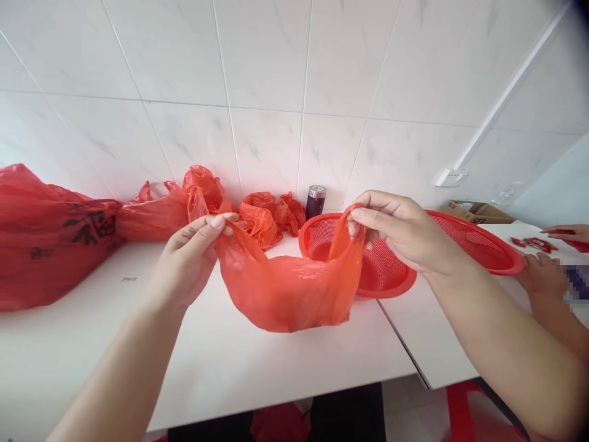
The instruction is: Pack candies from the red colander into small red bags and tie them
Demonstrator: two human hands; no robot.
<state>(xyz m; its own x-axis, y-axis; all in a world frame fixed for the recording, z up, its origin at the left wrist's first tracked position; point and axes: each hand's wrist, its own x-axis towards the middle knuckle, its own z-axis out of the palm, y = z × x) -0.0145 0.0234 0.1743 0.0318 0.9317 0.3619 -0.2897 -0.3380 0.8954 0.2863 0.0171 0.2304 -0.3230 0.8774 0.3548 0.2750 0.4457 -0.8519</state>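
Note:
A red plastic bag hangs stretched between my two hands above the white table. My left hand pinches the bag's left handle between thumb and fingers. My right hand grips the right handle, held just over a red perforated basket. The bag's bottom sags down to the tabletop.
A large full red bag with black print lies at the left. Crumpled red bags sit by the tiled wall beside a dark can. A second red basket lies right. Another person's hands work there, near a cardboard box.

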